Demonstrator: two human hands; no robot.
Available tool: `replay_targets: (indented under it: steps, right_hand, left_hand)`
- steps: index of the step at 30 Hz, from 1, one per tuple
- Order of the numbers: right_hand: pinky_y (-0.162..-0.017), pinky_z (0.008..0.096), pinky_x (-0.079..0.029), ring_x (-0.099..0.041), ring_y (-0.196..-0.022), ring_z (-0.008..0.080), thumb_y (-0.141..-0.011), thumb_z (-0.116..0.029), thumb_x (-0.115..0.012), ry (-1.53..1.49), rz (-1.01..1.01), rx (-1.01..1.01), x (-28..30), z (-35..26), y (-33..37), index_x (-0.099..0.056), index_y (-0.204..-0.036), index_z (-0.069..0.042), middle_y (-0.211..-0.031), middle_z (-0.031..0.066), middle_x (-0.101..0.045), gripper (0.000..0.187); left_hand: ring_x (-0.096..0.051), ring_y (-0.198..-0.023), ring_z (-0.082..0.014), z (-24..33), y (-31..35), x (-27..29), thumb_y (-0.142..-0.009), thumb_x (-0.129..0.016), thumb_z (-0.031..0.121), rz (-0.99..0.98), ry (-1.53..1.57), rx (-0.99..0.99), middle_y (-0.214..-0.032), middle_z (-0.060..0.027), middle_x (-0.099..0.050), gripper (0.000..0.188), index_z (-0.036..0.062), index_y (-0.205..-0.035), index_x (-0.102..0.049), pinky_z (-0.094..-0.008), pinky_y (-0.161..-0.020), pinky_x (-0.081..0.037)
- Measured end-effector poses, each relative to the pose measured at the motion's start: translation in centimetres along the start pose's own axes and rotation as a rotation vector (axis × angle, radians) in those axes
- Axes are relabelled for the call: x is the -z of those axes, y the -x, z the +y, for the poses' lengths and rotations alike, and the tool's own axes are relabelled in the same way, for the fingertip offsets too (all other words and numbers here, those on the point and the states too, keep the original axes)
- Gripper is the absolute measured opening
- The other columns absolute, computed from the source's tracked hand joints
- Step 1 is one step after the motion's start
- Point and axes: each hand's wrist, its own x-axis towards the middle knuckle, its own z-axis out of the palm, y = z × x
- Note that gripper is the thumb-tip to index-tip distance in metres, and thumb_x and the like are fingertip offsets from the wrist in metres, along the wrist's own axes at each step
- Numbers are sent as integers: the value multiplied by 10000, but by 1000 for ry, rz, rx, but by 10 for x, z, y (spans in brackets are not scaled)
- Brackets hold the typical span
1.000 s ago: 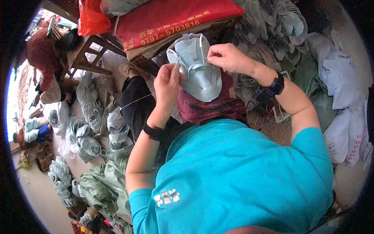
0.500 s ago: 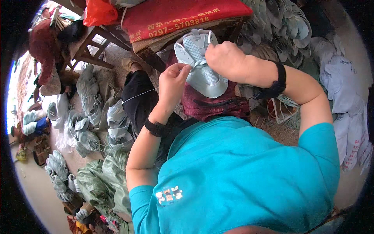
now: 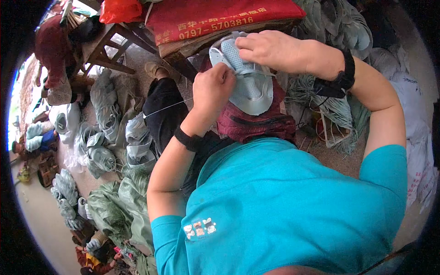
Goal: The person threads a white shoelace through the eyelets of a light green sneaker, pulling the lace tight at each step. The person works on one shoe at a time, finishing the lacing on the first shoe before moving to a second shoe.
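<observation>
A pale blue shoe upper (image 3: 252, 91) with a mesh middle lies toe toward me, above my maroon-clad lap and against the table's edge. My left hand (image 3: 214, 87) is closed at the upper's left side; whatever is between its fingertips is hidden. A thin white thread (image 3: 167, 107) runs taut to that hand from the left, across a dark trouser leg. Bent over the upper's far right part, my right hand (image 3: 270, 49) has its fingers curled onto the eyelet and tongue area. A pale band crosses the upper between both hands.
Ahead stands a wooden table (image 3: 176, 57) with a red printed cloth (image 3: 220, 20) and a red plastic bag (image 3: 120, 11). Stacked shoe uppers (image 3: 103, 158) lie on the floor at left, near green sacks (image 3: 112, 206). Hanks of pale cord (image 3: 337, 112) and white sacks (image 3: 412, 119) sit at right.
My right hand has turned over and flattened across the upper, with its forearm shifted right. My left hand has moved slightly right and closer to the upper.
</observation>
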Motion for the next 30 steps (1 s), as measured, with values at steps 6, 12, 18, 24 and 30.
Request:
replay_targets:
  steps: [6, 12, 18, 24, 30]
  right_hand:
    - [-823, 411, -529, -587, -1019, 314, -631, -22, -746, -170, -16, 13, -3, 14, 9, -515, -1057, -51, -1134, 95, -505, 486]
    - [-781, 448, -513, -586, -985, 334, -612, -49, -782, -180, -84, 15, -5, 17, 2, -497, -1019, -55, -1072, 101, -504, 497]
    - [-742, 449, -517, -621, -894, 341, -637, -108, -771, -196, -7, 12, -21, 25, 8, -528, -959, -65, -978, 92, -556, 405]
    - [-697, 441, -500, -620, -841, 329, -723, -212, -723, -345, 35, -10, -24, 27, 12, -585, -870, -58, -925, 92, -574, 254]
    - [-702, 426, -494, -614, -815, 332, -802, -356, -653, -494, 24, -325, -25, 8, 5, -683, -790, -36, -907, 114, -598, 321]
  left_hand:
    - [-636, -797, -322, 19, -11, 33, -784, -693, 204, -105, -599, -281, -991, -95, -587, 201, 97, -937, -618, -422, -698, -526]
    - [-582, -996, -218, 6, -47, 50, -759, -695, 194, -264, -533, -736, -972, -37, -559, 242, 138, -981, -617, -380, -778, -454]
    - [-574, -888, -254, -10, -44, 42, -772, -713, 245, -247, -310, -560, -895, -60, -559, 176, 90, -841, -666, -385, -791, -417]
    - [-545, -830, -202, -22, -38, 12, -811, -708, 226, -115, -35, -321, -846, -63, -524, 202, 37, -741, -688, -328, -700, -431]
    - [-510, -928, -149, -3, -22, -2, -868, -671, 225, 7, 575, 84, -937, -24, -533, 233, 17, -768, -708, -255, -808, -402]
